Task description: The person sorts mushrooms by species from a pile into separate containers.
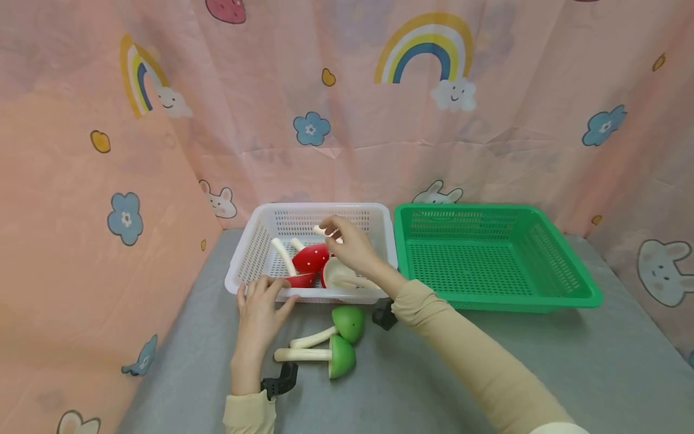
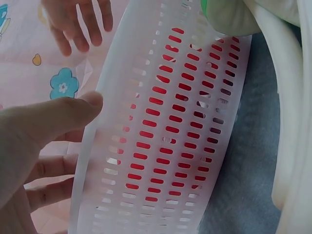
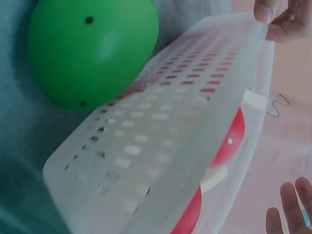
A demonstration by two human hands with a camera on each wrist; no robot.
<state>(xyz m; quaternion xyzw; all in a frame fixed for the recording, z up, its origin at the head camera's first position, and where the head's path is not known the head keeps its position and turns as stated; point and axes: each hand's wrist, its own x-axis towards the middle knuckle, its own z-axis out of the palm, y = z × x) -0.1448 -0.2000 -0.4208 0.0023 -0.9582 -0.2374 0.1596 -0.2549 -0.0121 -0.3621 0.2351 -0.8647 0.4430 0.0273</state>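
Note:
My left hand (image 1: 260, 314) grips the front rim of a white perforated basket (image 1: 255, 226), thumb outside and fingers over the rim, as the left wrist view also shows. Inside lie several toy mushrooms with red caps; one spotted red mushroom (image 1: 311, 258) leans in the middle, and another shows its pale underside (image 1: 336, 271). Over the basket hovers my right hand (image 1: 352, 246), its fingers loosely bent and holding nothing in either wrist view. A white stem (image 1: 318, 229) shows beside its fingertips. Two green-capped mushrooms, one upper (image 1: 348, 323) and one lower (image 1: 341, 357), lie in front of the basket.
A green perforated basket (image 1: 501, 304) stands right of the white one. Both are on a grey cloth-covered table (image 1: 434, 374). Behind and to the left hangs a pink printed curtain (image 1: 260, 120). Black wrist mounts sit on both wrists.

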